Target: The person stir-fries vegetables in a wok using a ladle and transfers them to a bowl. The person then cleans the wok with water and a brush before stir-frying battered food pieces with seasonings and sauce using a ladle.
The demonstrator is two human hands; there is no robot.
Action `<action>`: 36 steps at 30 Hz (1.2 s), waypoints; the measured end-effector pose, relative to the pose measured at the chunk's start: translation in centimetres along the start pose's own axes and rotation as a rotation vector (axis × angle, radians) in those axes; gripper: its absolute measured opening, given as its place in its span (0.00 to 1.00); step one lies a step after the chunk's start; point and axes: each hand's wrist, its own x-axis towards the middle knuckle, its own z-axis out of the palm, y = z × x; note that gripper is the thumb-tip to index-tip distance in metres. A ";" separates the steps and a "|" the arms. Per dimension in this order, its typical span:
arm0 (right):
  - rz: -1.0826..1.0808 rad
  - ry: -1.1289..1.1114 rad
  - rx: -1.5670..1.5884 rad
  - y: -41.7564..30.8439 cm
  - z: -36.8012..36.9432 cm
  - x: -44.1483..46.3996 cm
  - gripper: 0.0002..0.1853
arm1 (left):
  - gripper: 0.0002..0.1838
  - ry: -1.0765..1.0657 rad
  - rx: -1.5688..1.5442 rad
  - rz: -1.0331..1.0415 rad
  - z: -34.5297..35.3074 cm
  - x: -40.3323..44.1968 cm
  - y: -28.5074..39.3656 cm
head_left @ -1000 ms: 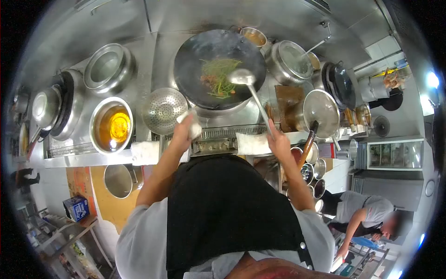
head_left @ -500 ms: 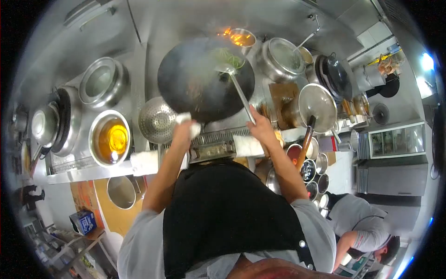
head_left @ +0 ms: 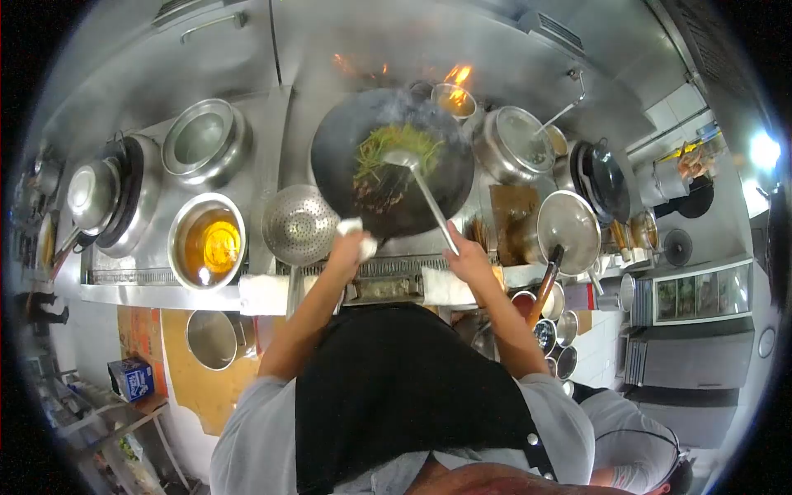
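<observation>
A dark wok [head_left: 330, 148] sits at the back centre, holding green strips [head_left: 421, 148] and darker bits near its front side. My left hand [head_left: 350, 251] is closed round a white cloth [head_left: 365, 239] at the wok's near rim. In my right hand [head_left: 468, 257] is the handle of a metal ladle [head_left: 431, 198], whose bowl rests over the green strips. Thin smoke rises from the wok.
Flames [head_left: 460, 76] flare behind the wok by a small pot. A perforated strainer [head_left: 299, 223] and a bowl of yellow oil [head_left: 206, 239] stand left. To the right are a mesh strainer [head_left: 569, 231] and several pots. A co-worker [head_left: 631, 437] bends at lower right.
Flames appeared behind the wok and have spread. The green strips moved from the wok's far right back to its middle. The dense smoke has thinned. The co-worker is bent lower.
</observation>
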 end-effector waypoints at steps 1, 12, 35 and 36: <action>0.068 0.016 -0.033 -2.1 -0.7 0.3 0.40 | 0.06 0.008 -0.015 -0.037 -1.7 -0.6 -1.2; 0.224 -0.426 0.553 -3.5 -4.8 -5.6 0.40 | 0.05 -0.074 0.067 -0.120 3.5 0.2 3.8; 0.043 -0.075 0.074 -1.5 0.1 2.3 0.41 | 0.07 0.044 0.005 0.046 1.2 2.8 1.9; 0.011 0.013 0.065 -1.5 0.6 2.4 0.42 | 0.06 0.061 0.012 0.089 0.4 0.8 1.6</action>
